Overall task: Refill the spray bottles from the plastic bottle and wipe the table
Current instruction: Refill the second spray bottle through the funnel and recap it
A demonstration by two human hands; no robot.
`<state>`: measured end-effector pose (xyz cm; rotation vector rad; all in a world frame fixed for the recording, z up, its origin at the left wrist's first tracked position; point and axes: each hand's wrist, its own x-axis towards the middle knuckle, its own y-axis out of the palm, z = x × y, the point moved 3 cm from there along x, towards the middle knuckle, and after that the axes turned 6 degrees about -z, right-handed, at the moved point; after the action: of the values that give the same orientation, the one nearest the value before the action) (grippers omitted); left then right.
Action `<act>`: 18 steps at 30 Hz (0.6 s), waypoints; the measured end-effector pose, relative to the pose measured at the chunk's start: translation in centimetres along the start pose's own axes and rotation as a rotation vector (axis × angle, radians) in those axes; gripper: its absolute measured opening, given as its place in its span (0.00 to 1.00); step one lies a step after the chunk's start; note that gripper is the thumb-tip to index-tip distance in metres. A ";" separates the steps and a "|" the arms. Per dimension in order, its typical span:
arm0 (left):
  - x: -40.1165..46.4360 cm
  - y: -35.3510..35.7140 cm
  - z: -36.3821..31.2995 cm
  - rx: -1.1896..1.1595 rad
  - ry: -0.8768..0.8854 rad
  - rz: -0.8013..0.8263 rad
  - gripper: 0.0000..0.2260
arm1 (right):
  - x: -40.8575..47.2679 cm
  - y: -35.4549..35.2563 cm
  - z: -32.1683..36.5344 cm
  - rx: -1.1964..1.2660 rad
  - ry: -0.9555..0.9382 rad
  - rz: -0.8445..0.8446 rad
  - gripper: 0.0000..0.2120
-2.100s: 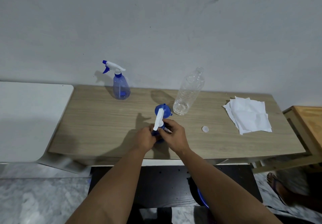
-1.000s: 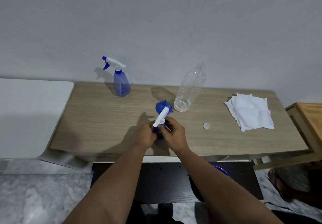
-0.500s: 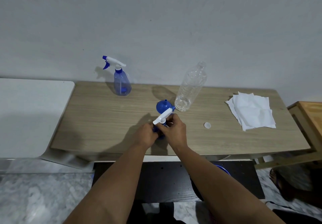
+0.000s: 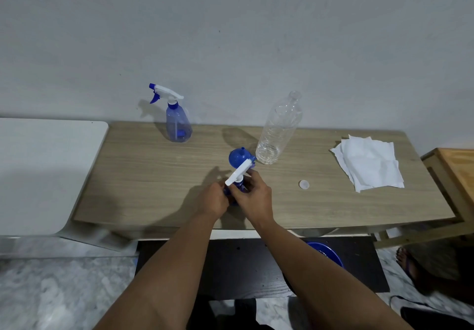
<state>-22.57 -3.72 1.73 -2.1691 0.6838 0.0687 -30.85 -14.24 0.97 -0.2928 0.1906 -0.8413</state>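
Just in front of the plastic bottle (image 4: 279, 129), the near spray bottle (image 4: 234, 193) stands on the table (image 4: 143, 175). Left hand (image 4: 214, 200) fingers clasp its light, slippery body; right hand (image 4: 254, 196) fingers pinch the stiff collar under the trigger head (image 4: 238, 174), the best hold.

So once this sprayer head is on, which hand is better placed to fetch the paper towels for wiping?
Probably the right hand. The paper towels lie at the table's right end, on that hand's side, with only the small white cap between. The left hand grips the near spray bottle and would have to cross over.
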 end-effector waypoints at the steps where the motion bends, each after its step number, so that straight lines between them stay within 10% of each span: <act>1: 0.0 0.1 0.1 0.006 -0.003 -0.001 0.11 | -0.2 0.0 0.0 -0.003 -0.038 0.010 0.15; 18: 0.6 0.7 0.3 -0.055 0.022 0.012 0.08 | -0.6 0.1 0.0 0.030 0.054 -0.028 0.14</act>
<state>-22.40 -4.14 0.88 -2.2207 0.7154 0.0711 -31.16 -13.72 0.98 -0.2453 0.2247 -0.8800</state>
